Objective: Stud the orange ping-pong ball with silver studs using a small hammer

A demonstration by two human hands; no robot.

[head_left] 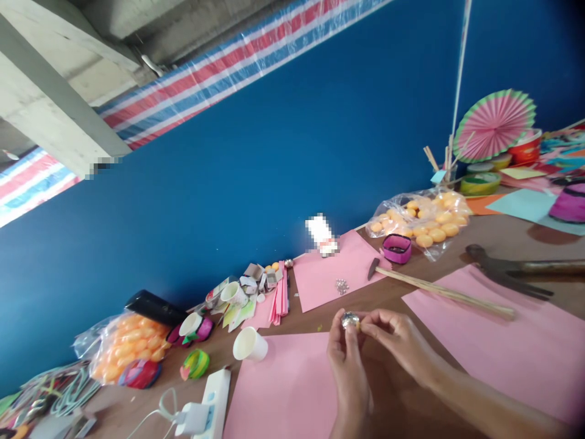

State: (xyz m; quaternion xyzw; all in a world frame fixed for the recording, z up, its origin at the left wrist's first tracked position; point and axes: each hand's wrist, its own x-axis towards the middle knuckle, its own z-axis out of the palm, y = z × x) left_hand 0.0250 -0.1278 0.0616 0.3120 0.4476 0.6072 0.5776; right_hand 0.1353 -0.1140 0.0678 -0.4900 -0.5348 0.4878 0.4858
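Note:
A small round shiny silver piece, like crumpled foil [350, 319], is between the fingers of my left hand [348, 372], just above the brown table. My right hand [402, 341] is closed in a pinch against the right side of this piece. A tiny yellowish spot shows at its fingertips, too small to name. Behind the hands, a little heap of silver beads [342, 286] lies on a pink sheet [315, 286]. To the right is a small hammer [439, 286] with a wooden handle.
A white paper cup [250, 344] lies tipped near the left pink sheet [283, 390]. A power strip [214, 402] with a plug stands front left. Bags of orange balls [132, 347] flank the workspace. A claw hammer [503, 268] lies right. A blue partition [274, 152] rises behind.

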